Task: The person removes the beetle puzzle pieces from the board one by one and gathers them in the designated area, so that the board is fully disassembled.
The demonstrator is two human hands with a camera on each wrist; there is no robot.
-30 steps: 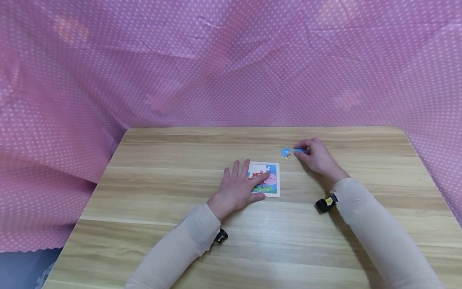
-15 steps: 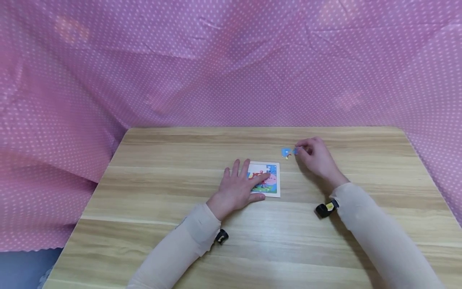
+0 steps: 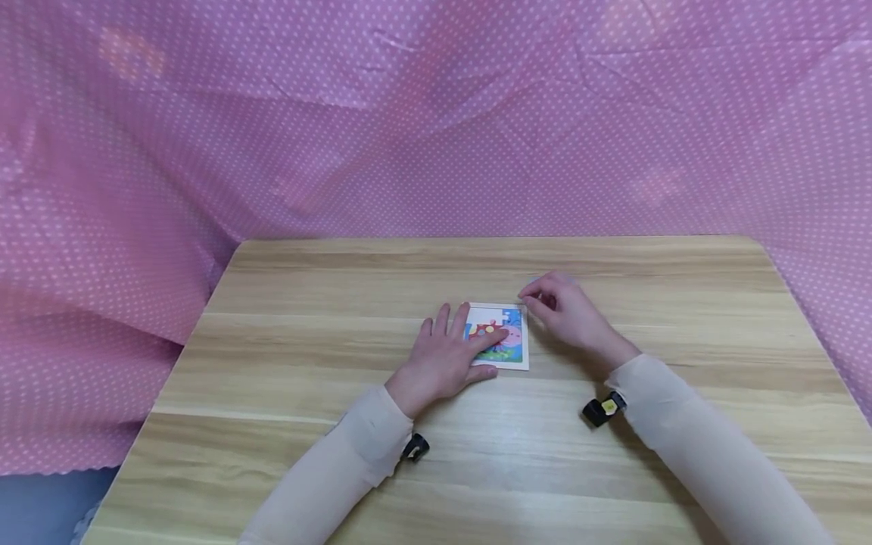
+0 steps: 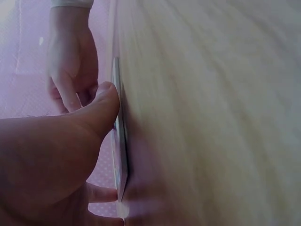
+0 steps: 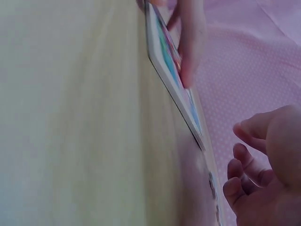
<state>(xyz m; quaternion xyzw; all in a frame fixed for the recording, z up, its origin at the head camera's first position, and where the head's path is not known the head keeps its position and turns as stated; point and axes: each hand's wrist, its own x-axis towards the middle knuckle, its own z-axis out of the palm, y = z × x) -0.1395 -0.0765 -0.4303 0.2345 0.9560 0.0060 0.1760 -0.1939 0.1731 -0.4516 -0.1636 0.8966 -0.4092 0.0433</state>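
Observation:
A small jigsaw puzzle in a white-bordered tray lies mid-table, showing a pink cartoon pig, with a bare white area at its upper part. My left hand rests spread over its left side, index finger across the picture and thumb at the near edge. Just off the upper right corner, my right hand pinches a puzzle piece between thumb and index finger; the fingers hide nearly all of it. The right wrist view shows thumb and index tips together, the other fingers of the right hand curled.
Beyond the tray, loose puzzle pieces lie flat, seen edge-on in the right wrist view and mostly covered by the right hand in the head view. The wooden table ends at a pink dotted cloth hanging behind.
My right hand has picked up a blue puzzle piece and moved left and nearer, to the tray's upper right corner. My left hand stays on the puzzle.

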